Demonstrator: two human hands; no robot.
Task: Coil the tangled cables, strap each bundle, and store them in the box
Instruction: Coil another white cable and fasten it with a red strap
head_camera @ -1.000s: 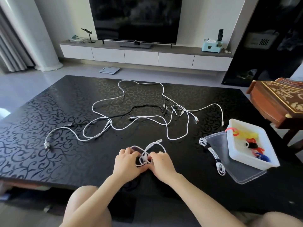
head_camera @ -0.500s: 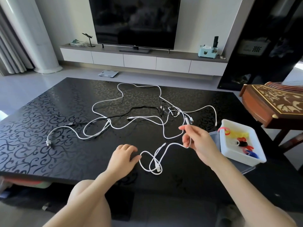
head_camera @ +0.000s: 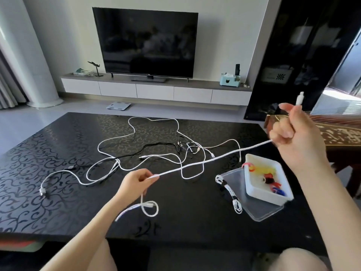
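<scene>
A white cable (head_camera: 214,157) is stretched taut in the air between my two hands. My right hand (head_camera: 295,132) is raised at the right and pinches the cable just below its plug, which sticks up above my fingers. My left hand (head_camera: 135,179) grips the cable lower down near the table's front; the free end hangs below it in a small loop. A tangle of white and black cables (head_camera: 148,153) lies across the middle of the black table (head_camera: 39,173). One strapped white bundle (head_camera: 229,192) rests beside the white box (head_camera: 252,190), which holds several coloured straps.
The box stands on its clear lid (head_camera: 259,212) at the table's right. A carved wooden instrument (head_camera: 336,133) sits just beyond the right edge, behind my right hand. A TV and low cabinet stand far behind. My knees are under the front edge.
My right hand has risen up and to the right with the plug end, pulling the white cable straight. My left hand has lifted off the table and closed on the cable.
</scene>
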